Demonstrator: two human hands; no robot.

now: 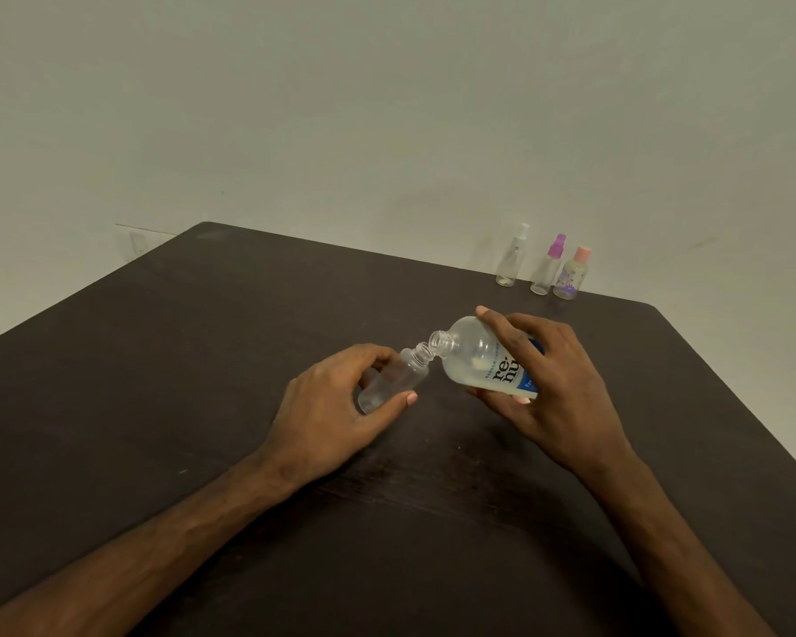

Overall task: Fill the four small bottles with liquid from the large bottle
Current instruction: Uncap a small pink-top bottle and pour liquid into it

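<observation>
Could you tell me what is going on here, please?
A person works at a dark brown table. Their left hand holds a small clear uncapped bottle, tilted, while the right hand tips a large translucent bottle with a blue label so the two open mouths meet. Whether liquid is flowing is unclear. Three more small bottles stand capped at the far edge: a white-capped clear spray bottle, a purple-capped clear spray bottle and a pink-capped flowered bottle.
</observation>
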